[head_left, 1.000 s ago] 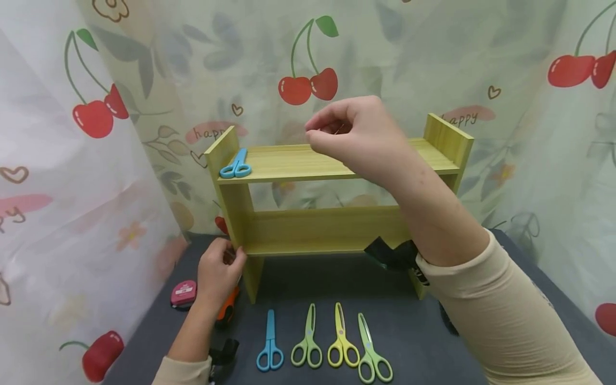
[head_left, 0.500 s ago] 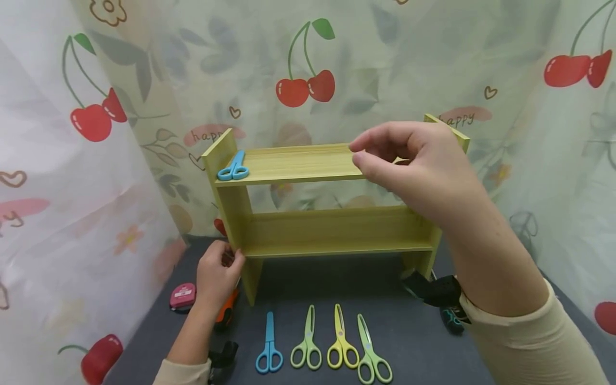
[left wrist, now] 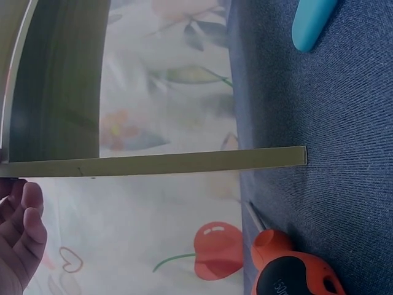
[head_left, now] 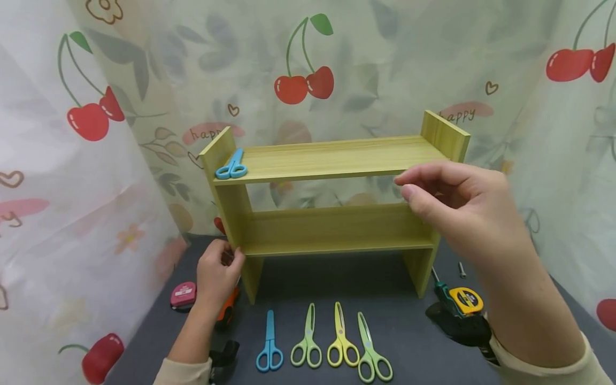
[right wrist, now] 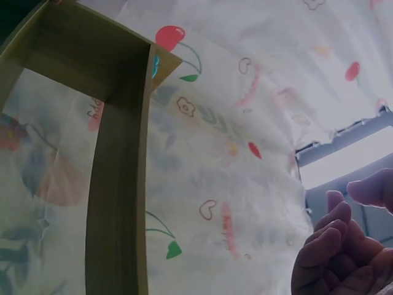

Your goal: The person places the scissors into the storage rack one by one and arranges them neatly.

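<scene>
A two-tier wooden shelf (head_left: 337,230) stands on the dark cloth. My left hand (head_left: 218,270) grips the front edge of its left side panel, level with the lower board. In the left wrist view, the fingers (left wrist: 32,224) lie curled against the panel's outer face, and the thumb's contact is hidden there. My right hand (head_left: 467,211) hovers before the shelf's right end, thumb and forefinger apart with nothing between them. Blue scissors (head_left: 232,166) lie at the left end of the top board. Before the shelf lie capped blue scissors (head_left: 270,342), green scissors (head_left: 307,337), yellow scissors (head_left: 341,337) and another green pair (head_left: 371,350).
A pink tape measure (head_left: 183,295) and an orange-and-black tool (left wrist: 288,264) with a metal shaft lie at the left. At the right are a yellow tape measure (head_left: 467,300), a green-handled screwdriver (head_left: 445,299) and a small metal bit (head_left: 462,269). Cherry-print curtains (head_left: 375,59) surround the table.
My right hand has moved right and down from above the top board, its fingers parting slightly. The right-hand tools have come into view. My left hand has stayed at the panel.
</scene>
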Tool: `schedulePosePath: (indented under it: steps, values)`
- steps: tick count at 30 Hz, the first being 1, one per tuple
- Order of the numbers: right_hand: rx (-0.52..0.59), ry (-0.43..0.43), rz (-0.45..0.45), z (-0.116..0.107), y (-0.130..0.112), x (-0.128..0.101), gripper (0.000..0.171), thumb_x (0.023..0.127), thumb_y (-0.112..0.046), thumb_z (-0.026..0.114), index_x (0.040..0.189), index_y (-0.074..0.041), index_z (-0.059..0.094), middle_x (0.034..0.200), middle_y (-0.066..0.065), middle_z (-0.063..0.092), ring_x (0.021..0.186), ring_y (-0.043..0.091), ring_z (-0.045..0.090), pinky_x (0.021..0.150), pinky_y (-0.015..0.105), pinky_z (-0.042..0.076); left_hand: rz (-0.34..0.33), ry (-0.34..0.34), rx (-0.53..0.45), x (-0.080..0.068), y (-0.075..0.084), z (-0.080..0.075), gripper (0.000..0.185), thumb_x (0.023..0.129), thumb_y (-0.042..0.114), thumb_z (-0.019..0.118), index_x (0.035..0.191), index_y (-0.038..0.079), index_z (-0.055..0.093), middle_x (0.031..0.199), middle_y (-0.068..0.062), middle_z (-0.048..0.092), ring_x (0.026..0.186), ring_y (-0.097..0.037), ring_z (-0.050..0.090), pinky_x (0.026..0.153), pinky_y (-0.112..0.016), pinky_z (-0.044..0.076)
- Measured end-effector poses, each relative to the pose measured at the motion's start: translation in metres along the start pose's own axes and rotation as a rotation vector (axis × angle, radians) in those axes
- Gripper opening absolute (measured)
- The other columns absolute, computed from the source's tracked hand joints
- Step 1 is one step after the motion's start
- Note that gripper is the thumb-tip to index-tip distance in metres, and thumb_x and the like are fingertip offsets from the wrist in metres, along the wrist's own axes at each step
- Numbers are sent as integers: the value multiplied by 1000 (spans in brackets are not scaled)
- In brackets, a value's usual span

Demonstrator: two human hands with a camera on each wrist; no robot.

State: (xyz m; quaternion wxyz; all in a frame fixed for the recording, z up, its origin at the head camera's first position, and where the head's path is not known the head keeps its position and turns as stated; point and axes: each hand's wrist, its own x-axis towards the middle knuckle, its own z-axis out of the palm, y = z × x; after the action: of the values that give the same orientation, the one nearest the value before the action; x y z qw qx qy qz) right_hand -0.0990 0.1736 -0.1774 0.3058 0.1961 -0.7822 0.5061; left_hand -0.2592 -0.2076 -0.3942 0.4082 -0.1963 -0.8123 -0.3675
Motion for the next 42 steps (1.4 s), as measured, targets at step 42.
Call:
schedulePosePath:
  steps: [42]
  values:
    - [116, -430, 104, 11, 170, -84, 16, 94, 1, 68, 98, -15, 68, 87, 3, 66, 69, 18, 60, 61, 30, 51, -140, -105, 27, 1, 6, -8, 8, 93, 11, 68, 90, 7, 61, 82, -4, 57, 68, -16, 54, 58, -26, 49]
